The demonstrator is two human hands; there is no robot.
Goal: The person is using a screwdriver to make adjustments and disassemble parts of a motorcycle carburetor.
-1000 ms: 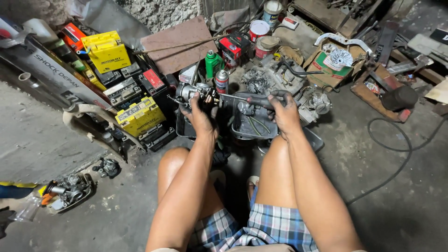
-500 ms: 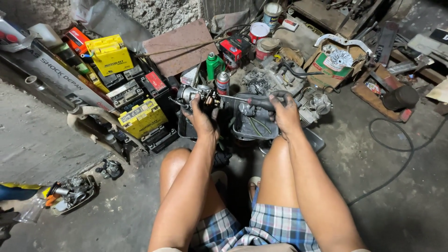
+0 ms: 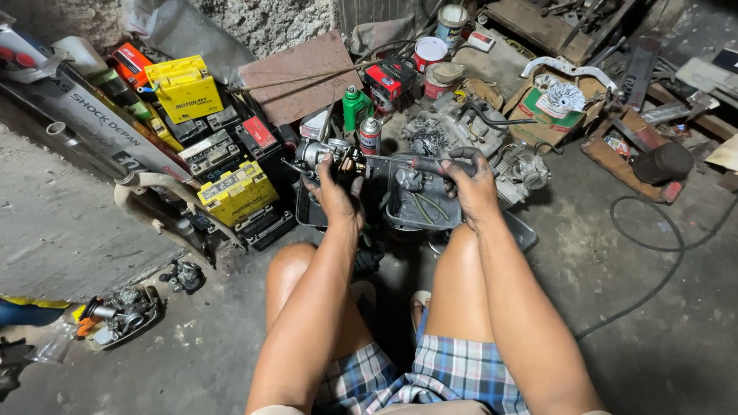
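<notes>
Left hand (image 3: 336, 196) is closed in a firm grip round a small metal carburettor (image 3: 323, 154), held above a dark tray (image 3: 307, 215) on the floor; right hand (image 3: 470, 188) is closed on the handle of a screwdriver (image 3: 415, 163) whose shaft runs to it. Judged step: working a screw, needing steady alignment next. A grey tray (image 3: 423, 201) beneath holds small parts and fluid, contents unclear.

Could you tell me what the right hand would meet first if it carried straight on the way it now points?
Probably the grey engine block just beyond the right hand, which points up the picture with a screwdriver handle in its grip; depth from one view is uncertain.
</notes>
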